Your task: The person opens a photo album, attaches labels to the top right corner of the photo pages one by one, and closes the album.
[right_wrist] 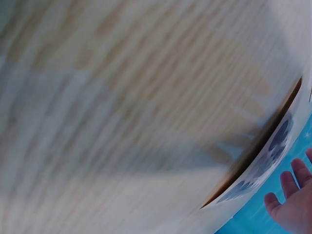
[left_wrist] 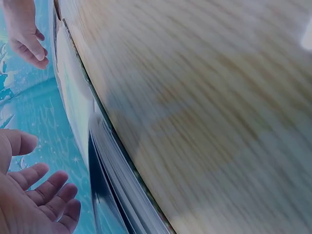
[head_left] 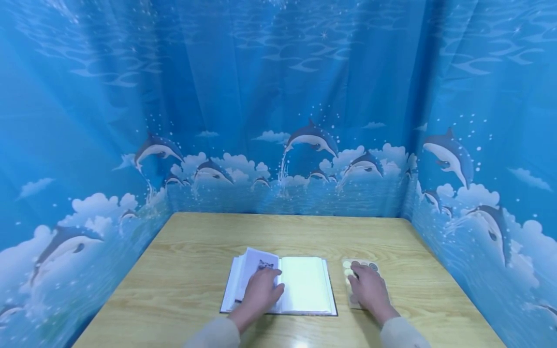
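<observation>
An open album (head_left: 306, 286) with a dark cover edge lies on the wooden table. Over its left side is my left hand (head_left: 261, 289), above a raised page (head_left: 251, 265) that bears a small dark animal picture. The left wrist view shows that hand (left_wrist: 41, 197) with fingers loosely spread and nothing gripped, beside the album's stacked page edges (left_wrist: 114, 170). To the right of the album, my right hand (head_left: 371, 289) is over a flat pale sheet of round pieces (head_left: 348, 271), partly covering it. In the right wrist view its fingers (right_wrist: 288, 184) are apart and relaxed.
The light wooden table (head_left: 174, 280) stretches around the album and sheet. Blue curtains (head_left: 243, 96) printed with dolphins and clouds close off the back and both sides.
</observation>
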A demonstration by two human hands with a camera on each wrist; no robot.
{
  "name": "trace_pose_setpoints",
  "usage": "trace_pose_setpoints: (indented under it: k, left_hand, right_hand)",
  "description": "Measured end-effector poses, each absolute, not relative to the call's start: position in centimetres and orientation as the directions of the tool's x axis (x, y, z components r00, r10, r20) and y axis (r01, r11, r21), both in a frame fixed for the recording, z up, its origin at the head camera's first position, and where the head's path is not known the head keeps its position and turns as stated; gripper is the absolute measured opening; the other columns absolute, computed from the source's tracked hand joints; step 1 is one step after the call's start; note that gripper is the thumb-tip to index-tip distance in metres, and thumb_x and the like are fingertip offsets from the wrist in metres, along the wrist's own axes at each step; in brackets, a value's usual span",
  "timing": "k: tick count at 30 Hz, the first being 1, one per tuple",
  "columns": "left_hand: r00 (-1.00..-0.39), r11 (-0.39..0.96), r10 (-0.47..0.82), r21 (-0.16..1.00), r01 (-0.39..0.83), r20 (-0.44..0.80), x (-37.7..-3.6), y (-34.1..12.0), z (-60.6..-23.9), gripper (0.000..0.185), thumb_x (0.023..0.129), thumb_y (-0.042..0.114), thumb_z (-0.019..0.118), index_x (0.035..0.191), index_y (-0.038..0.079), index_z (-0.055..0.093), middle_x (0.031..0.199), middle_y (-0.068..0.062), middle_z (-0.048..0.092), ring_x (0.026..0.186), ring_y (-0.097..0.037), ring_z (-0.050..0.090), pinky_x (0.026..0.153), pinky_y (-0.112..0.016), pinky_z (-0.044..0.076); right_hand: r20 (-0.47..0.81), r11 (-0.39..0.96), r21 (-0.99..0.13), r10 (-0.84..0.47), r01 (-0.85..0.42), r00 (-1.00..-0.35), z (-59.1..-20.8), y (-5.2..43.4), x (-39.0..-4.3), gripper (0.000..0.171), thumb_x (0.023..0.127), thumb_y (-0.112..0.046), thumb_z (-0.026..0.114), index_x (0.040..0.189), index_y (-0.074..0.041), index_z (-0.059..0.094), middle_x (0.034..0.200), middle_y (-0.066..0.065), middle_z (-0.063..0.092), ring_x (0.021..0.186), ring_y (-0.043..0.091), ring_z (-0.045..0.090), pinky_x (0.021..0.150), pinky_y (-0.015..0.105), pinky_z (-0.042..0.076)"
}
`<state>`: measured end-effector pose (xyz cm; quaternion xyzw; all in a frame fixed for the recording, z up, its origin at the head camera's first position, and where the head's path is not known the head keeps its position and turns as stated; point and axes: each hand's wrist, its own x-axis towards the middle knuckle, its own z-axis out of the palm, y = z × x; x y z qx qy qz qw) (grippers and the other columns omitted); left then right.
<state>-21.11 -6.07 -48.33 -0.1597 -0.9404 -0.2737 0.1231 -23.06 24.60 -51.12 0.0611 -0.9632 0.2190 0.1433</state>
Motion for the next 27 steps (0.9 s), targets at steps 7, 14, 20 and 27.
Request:
trace_pose_setpoints:
  k: [7,14,20,27]
  left_hand:
    - [-0.935,0.780,0.232,0.523,0.344,0.269,-21.3,-3.9,-48.2,0.036,0.084,0.018,0.072,0.114,-0.001,0.069,0.109,-0.019,0.069,0.103,-0.036,0.064,0.089,-0.051,0.051]
    - [-0.911,0.784,0.282,0.475,0.400,0.302,-21.3,-1.3,-48.2,0.038,0.085,0.022,0.071,0.116,0.000,0.069,0.106,-0.015,0.069,0.096,-0.032,0.064,0.083,-0.047,0.053]
    - [-0.910,0.788,0.315,0.461,0.409,0.270,-21.6,1.2,-48.5,0.040,0.087,0.026,0.069,0.119,0.002,0.067,0.108,-0.014,0.068,0.098,-0.030,0.064,0.083,-0.046,0.053]
    - [-0.899,0.769,0.365,0.466,0.438,0.241,-21.8,4.0,-48.9,0.040,0.088,0.026,0.069,0.121,0.003,0.067,0.109,-0.013,0.068,0.100,-0.029,0.063,0.085,-0.045,0.053]
  right_hand:
    - [0.230,0.909,-0.412,0.029,-0.070,-0.973,-50.8,26.4,-22.7,0.039,0.094,-0.019,0.059,0.124,0.006,0.062,0.132,0.035,0.052,0.115,0.055,0.050,0.092,0.071,0.040]
    - [0.151,0.918,-0.395,0.093,0.026,-0.984,-50.7,27.7,-22.4,0.047,0.097,-0.021,0.053,0.132,0.010,0.054,0.133,0.036,0.049,0.119,0.055,0.047,0.095,0.070,0.038]
    - [0.141,0.927,-0.370,0.112,0.053,-0.984,-51.0,29.0,-22.1,0.047,0.096,-0.022,0.055,0.129,0.011,0.055,0.129,0.037,0.051,0.115,0.053,0.050,0.092,0.068,0.042]
    - [0.094,0.920,-0.372,0.170,0.124,-0.981,-51.0,30.0,-21.9,0.052,0.098,-0.027,0.051,0.132,0.013,0.051,0.132,0.038,0.049,0.118,0.055,0.047,0.095,0.070,0.039]
